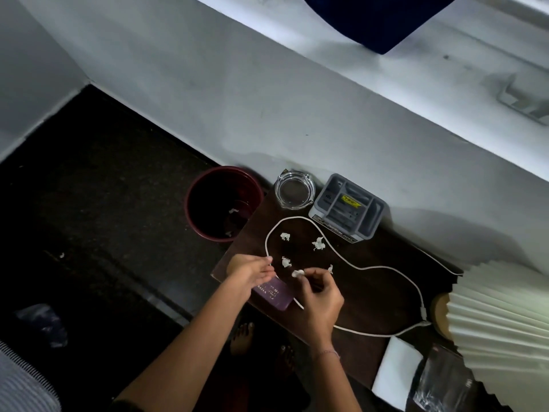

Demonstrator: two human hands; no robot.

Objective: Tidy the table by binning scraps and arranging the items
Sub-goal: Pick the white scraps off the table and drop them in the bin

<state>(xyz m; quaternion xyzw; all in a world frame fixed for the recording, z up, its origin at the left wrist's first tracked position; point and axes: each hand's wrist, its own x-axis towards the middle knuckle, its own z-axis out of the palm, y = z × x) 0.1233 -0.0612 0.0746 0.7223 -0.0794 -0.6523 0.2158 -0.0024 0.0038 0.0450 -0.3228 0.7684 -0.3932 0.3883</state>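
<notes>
Right hand [321,295] pinches paper scrap [298,273] near bench [362,257] front edge. Red bin [219,203] on floor off bench left end. Left hand [252,270], fingers loosely straight, is nearer.

Your dark wooden table [371,292] carries a glass ashtray [292,190] and a grey compartment organiser [347,209] side by side at its far edge. A white cable [293,218] loops across the middle, with several paper scraps [318,244] lying inside the loop. A purple card [274,292] lies at the near left edge; a pleated lamp [490,307], a white pad [396,367] and a clear plastic bag [442,379] sit at your right
</notes>
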